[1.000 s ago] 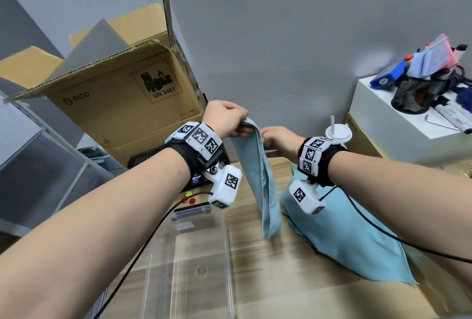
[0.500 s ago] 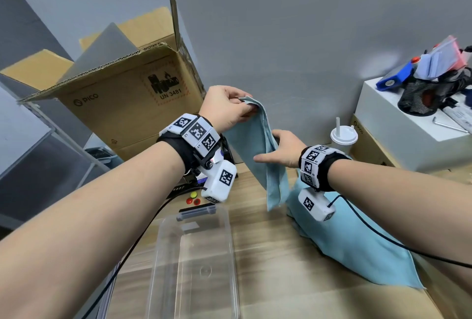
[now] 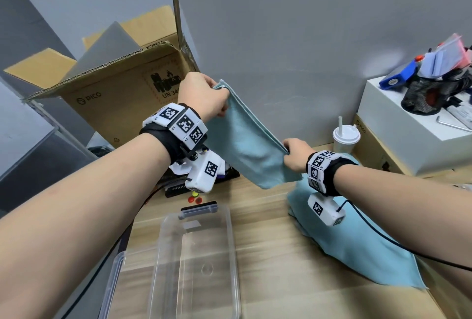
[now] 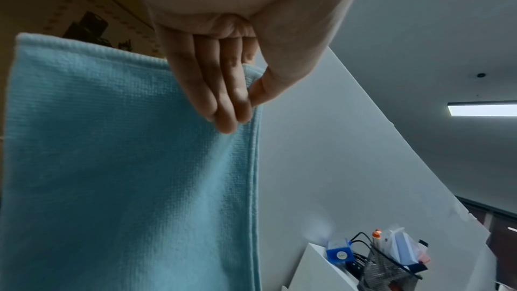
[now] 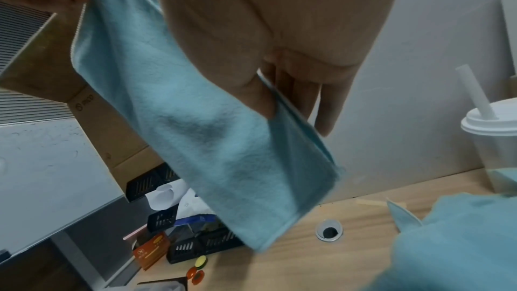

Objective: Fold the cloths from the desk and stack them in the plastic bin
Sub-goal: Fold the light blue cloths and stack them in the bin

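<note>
A light blue cloth [image 3: 245,145] folded double hangs stretched in the air between my two hands above the desk. My left hand [image 3: 212,100] pinches its upper corner between thumb and fingers [image 4: 223,101]. My right hand [image 3: 291,155] pinches the lower right end of the cloth [image 5: 212,132], thumb on one side and fingers on the other. A clear plastic bin [image 3: 158,267] stands on the desk below my left forearm, with no cloth visible in it. More light blue cloths [image 3: 357,247] lie in a loose pile on the desk under my right wrist.
An open cardboard box [image 3: 112,89] stands at the back left. A lidded white cup with a straw [image 3: 346,140] sits by the wall, a white box [image 3: 408,140] with a mesh pen holder [image 3: 424,96] to its right. Small red and yellow buttons [image 3: 194,198] lie behind the bin.
My right hand slid down and to the right along the cloth and now pinches its lower end. The cloth went from hanging narrow to stretched out between both hands.
</note>
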The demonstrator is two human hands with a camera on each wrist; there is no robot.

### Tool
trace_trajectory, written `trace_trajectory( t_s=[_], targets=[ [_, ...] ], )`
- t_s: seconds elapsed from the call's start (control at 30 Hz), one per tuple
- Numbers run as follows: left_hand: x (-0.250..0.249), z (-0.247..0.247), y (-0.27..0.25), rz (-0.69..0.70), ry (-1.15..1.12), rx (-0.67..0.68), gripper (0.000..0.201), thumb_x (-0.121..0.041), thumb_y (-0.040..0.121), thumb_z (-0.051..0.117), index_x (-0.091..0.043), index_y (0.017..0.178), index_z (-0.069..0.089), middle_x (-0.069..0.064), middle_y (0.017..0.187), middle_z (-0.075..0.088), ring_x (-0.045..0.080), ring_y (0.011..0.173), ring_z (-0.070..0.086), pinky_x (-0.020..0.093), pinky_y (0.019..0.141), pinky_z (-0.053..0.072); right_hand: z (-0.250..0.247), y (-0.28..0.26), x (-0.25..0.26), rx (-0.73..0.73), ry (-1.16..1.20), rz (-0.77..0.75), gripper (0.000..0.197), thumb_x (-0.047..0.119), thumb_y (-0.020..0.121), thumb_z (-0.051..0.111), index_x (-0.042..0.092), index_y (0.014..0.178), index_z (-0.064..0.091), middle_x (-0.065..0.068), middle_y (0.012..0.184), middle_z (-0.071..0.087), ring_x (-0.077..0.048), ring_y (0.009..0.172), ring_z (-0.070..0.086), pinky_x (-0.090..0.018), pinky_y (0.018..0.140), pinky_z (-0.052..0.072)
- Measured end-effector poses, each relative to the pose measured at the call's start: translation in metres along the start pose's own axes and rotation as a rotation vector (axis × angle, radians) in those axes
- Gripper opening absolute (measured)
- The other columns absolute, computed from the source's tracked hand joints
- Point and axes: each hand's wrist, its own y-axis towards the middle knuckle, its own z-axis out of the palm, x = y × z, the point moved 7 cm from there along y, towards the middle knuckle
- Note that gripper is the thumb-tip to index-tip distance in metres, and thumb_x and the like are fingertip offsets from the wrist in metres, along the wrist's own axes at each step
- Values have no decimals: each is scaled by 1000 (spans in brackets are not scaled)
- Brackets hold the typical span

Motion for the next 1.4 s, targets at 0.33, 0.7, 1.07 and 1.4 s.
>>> trace_trajectory(
  t_s=[0.33, 0.7, 1.07, 1.4],
  targets=[
    [60, -38, 15, -82, 374, -151, 23, -25, 80, 56, -11, 64, 63, 9, 72, 63, 31, 83, 59, 32, 62, 44, 31, 2, -25, 161, 83, 51, 20, 13, 88, 48, 7, 73, 59, -12, 70, 70, -26, 68, 64, -31, 66, 51],
    [164, -59, 7, -248, 305, -141, 35, -16, 88, 52, -15, 58, 35, 2, 56, 33, 24, 60, 31, 31, 48, 21, 14, 12, -30, 1, 818, 125, 16, 8, 90, 64, 8, 78, 54, -11, 73, 48, -16, 64, 56, -29, 64, 55],
    [199, -57, 4, -387, 305, -109, 46, -20, 93, 52, -19, 56, 23, 3, 58, 22, 23, 64, 27, 35, 51, 15, 7, 6, -16, -72, 894, 12, 26, -8, 86, 60, 17, 95, 59, 2, 54, 58, -11, 45, 51, -22, 49, 41],
    [192, -57, 3, -344, 269, -68, 44, -15, 89, 53, -19, 57, 23, 3, 60, 20, 22, 62, 22, 33, 53, 13, 14, 10, -26, -75, 892, 77, 11, 2, 86, 69, 6, 77, 65, -10, 72, 66, -20, 65, 62, -24, 60, 56]
  ],
)
